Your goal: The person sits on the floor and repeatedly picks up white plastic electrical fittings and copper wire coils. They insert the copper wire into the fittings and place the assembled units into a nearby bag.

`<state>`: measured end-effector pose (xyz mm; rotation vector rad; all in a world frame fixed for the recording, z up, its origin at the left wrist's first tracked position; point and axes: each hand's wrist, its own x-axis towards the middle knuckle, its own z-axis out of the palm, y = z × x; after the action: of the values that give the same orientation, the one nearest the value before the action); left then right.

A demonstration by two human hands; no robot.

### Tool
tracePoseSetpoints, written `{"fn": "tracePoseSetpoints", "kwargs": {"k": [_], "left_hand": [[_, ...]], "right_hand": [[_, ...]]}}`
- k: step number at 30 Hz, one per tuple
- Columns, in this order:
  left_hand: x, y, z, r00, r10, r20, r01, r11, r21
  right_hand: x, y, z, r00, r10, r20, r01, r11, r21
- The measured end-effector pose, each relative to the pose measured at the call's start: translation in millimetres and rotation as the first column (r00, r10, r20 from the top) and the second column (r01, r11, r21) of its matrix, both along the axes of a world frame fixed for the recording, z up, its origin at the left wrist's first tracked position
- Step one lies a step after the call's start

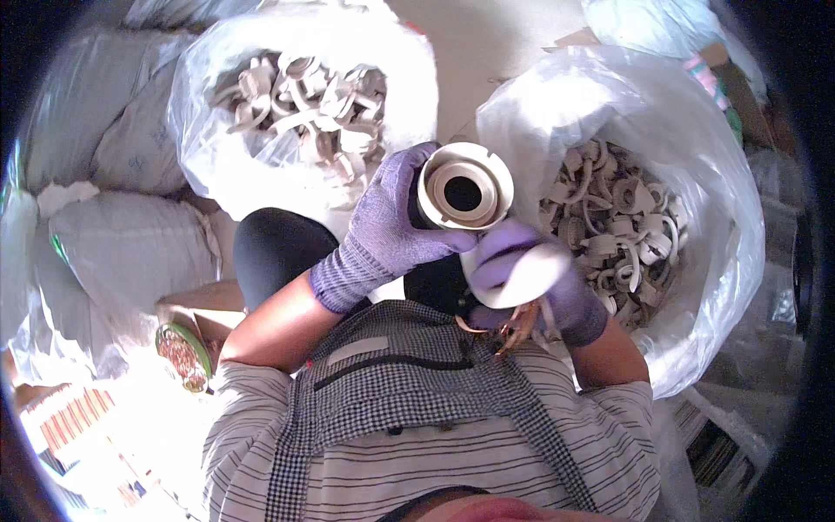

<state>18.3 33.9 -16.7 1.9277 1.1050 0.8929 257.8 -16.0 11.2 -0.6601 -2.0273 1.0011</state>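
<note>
At chest front, above the lap, one cream, round-ended plastic cylinder [490, 193] with a dark central bore is clasped in the purple-gloved left hand [391, 222], ring end up. Just below and right of the cylinder is the purple-gloved right hand [567, 294], blurred, with a smooth white curved piece [531, 277] at its fingers; whether it grips firmly cannot be told. Orange-brown strands [519, 331] hang below the piece and could snag, if caught by the glove. Smooth knit fingers on a rounded wall could let the cylinder slip or turn. Left of and beyond the cylinder stands a clear plastic bag [209, 148] of off-white parts; right of it, another translucent bag [722, 209] of similar parts. Misjudged placement could mix their contents.
</note>
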Motion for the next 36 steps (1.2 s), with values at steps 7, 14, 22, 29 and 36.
{"fn": "tracePoseSetpoints", "kwargs": {"k": [7, 14, 22, 29, 36], "left_hand": [[-12, -13, 1, 0.998, -0.059, 0.017, 0.057, 0.994, 0.093], [-15, -28, 22, 0.990, -0.107, 0.091, 0.091, 0.981, 0.170], [1, -18, 18, 0.951, -0.170, 0.259, 0.169, 0.985, 0.025], [0, -19, 17, 0.833, -0.013, 0.554, 0.166, 0.960, -0.227], [-2, -19, 9, 0.743, 0.092, 0.662, 0.216, 0.904, -0.369]], "right_hand": [[49, 7, -19, 0.820, -0.436, -0.371, 0.204, 0.828, -0.522], [0, 27, -12, 0.761, -0.629, -0.157, 0.425, 0.666, -0.613], [-25, 32, 6, 0.787, -0.614, -0.058, 0.565, 0.755, -0.333], [-11, 20, 3, 0.811, -0.584, 0.034, 0.584, 0.805, -0.101], [30, 19, 6, 0.703, -0.511, -0.494, 0.244, 0.826, -0.507]]}}
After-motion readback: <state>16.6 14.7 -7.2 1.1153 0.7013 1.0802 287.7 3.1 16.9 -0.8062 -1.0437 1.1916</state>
